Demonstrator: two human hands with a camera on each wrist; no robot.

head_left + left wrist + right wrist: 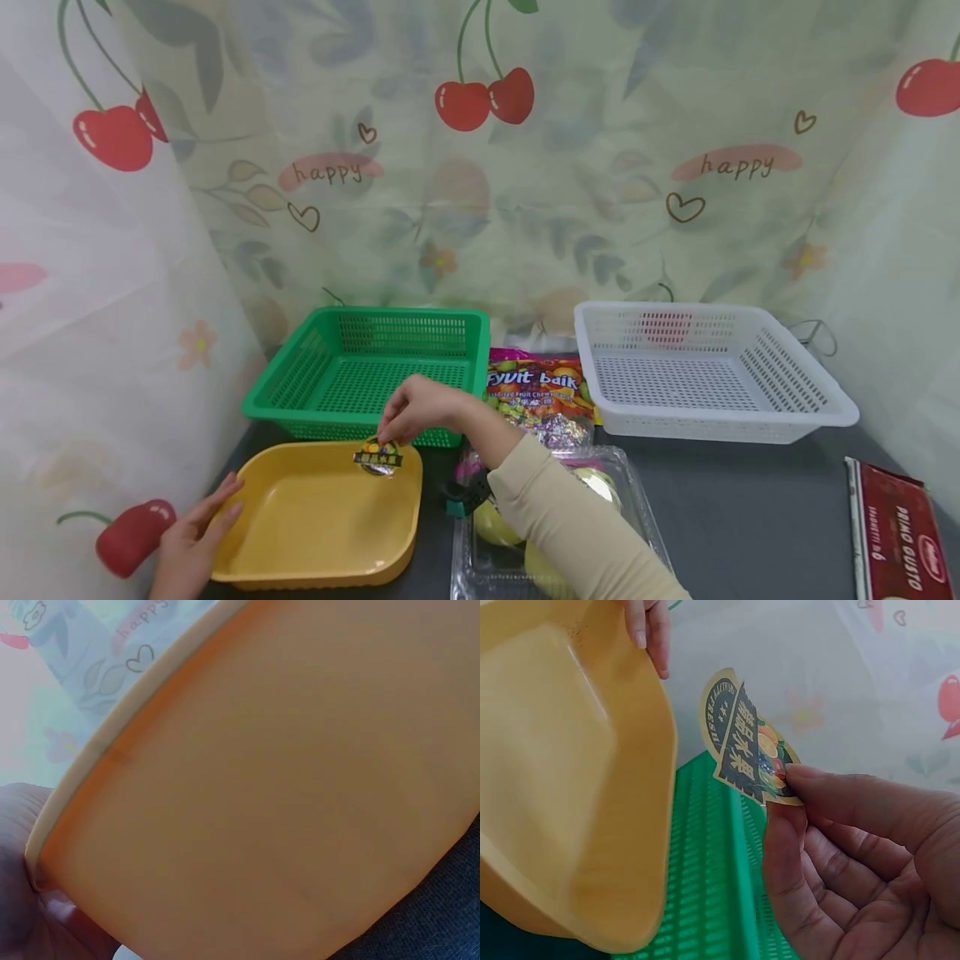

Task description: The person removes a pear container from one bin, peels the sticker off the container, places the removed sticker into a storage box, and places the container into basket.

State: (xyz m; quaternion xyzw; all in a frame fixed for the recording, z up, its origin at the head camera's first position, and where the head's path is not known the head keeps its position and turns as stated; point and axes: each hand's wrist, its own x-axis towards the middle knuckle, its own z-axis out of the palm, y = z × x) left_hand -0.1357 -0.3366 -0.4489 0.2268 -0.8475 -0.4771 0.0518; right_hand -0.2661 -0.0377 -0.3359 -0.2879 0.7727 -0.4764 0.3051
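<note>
My right hand (416, 408) pinches a black-and-gold fruit label (377, 457) between thumb and fingertips, over the far right corner of a yellow plastic basin (322, 517). In the right wrist view the label (742, 742) shows printed fruit and Chinese characters, and it stands apart from the basin wall (641, 787). At the basin's left side, my left hand (197, 537) grips the rim. The left wrist view is mostly filled by the basin's outer wall (262, 772), with part of the left hand (30, 877) at its edge.
Behind the basin stands a green basket (367, 321); a white basket (720, 421) is at the back right. Between them lies a candy bag (536, 387). A clear plastic box (637, 508) with yellow-green fruit sits under my right forearm. A red spaghetti packet (900, 529) lies far right.
</note>
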